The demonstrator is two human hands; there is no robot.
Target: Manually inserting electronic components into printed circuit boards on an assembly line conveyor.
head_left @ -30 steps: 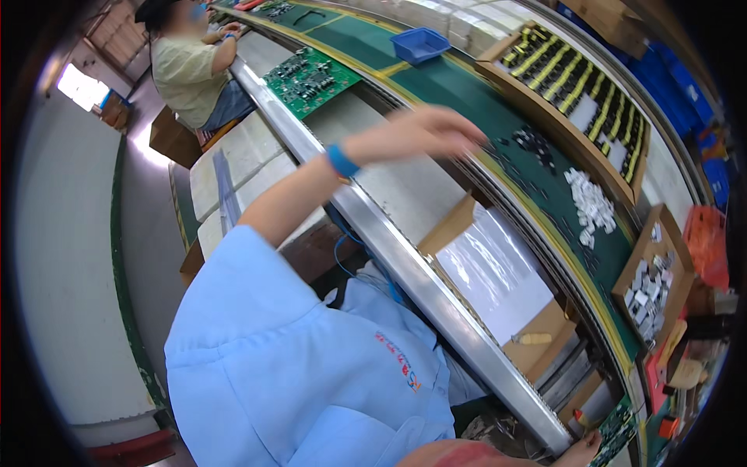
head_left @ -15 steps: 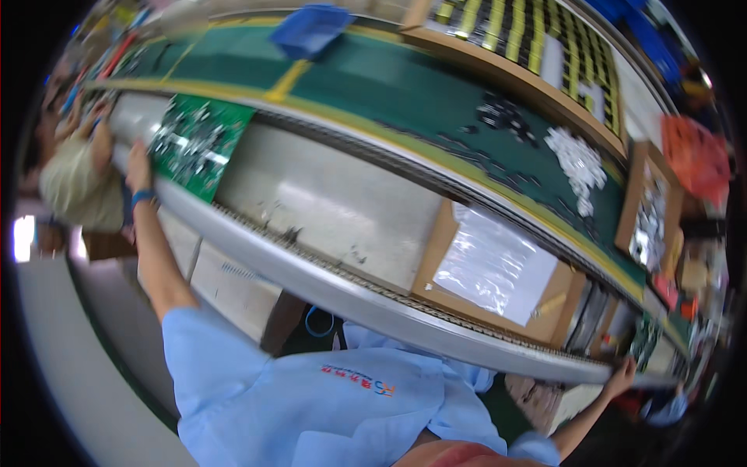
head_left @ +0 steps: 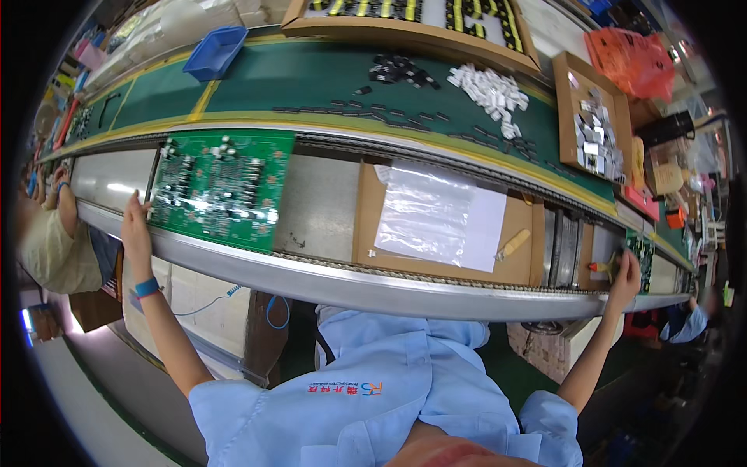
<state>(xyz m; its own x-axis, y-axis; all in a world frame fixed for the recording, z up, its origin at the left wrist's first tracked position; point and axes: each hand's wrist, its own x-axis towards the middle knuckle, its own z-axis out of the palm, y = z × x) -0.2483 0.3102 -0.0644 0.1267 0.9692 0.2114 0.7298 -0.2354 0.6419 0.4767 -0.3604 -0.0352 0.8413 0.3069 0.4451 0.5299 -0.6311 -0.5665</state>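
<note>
A large green circuit board (head_left: 222,191), crowded with components, lies across the two rails of the conveyor (head_left: 373,279). At its left edge is my left hand (head_left: 137,232), fingers stretched upward, apparently touching the edge. Far to the right, my right hand (head_left: 625,282) has its fingers bent at the left edge of a second green circuit board (head_left: 641,261); its fingertips are partly hidden. Between the boards sits a shallow cardboard box (head_left: 451,276) holding clear plastic bags (head_left: 424,214), a white sheet (head_left: 486,229) and a yellowish-handled tool (head_left: 513,243).
Behind the rails, a green bench (head_left: 311,82) carries black parts (head_left: 397,70), white parts (head_left: 486,89) and a blue bin (head_left: 215,53). Cardboard trays of parts (head_left: 595,128) and a red plastic bag (head_left: 632,62) stand at the back right. A co-worker (head_left: 54,241) is at the left.
The view has swung round. The large board has slid right along the rails, nearer the cardboard box, and my left hand has moved with it. My right hand remains beside the second board.
</note>
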